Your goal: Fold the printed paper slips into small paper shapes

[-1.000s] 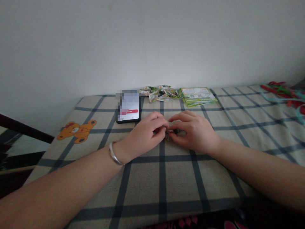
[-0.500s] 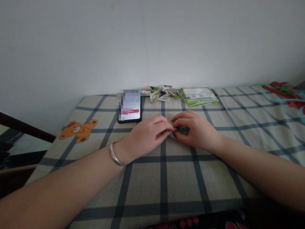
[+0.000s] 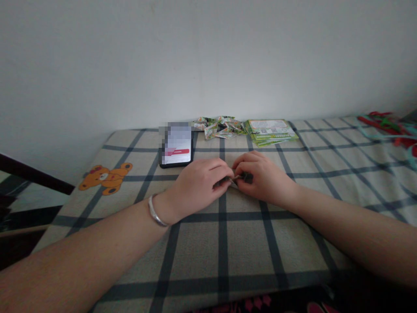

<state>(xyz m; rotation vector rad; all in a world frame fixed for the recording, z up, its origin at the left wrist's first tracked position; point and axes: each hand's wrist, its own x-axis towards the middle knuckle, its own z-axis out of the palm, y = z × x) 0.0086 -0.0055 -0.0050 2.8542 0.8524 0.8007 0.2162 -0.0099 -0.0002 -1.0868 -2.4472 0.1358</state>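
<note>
My left hand (image 3: 198, 184) and my right hand (image 3: 262, 178) meet in the middle of the checked cloth (image 3: 221, 243). Both pinch a small folded piece of printed paper (image 3: 243, 177), which is mostly hidden under the fingers. A silver bangle (image 3: 154, 211) sits on my left wrist. Farther back lie several folded paper pieces (image 3: 220, 127) in a heap, and beside them a stack of green printed cards (image 3: 270, 131).
A phone (image 3: 177, 145) with a lit screen lies face up behind my left hand. An orange bear print (image 3: 104, 178) marks the cloth at the left. Red and teal strips (image 3: 391, 128) lie at the far right. A white wall stands behind; the cloth's left edge drops off.
My hands have stayed together over the small paper, with only slight shifts of the fingers; the right hand's fingers have closed in a little on the piece.
</note>
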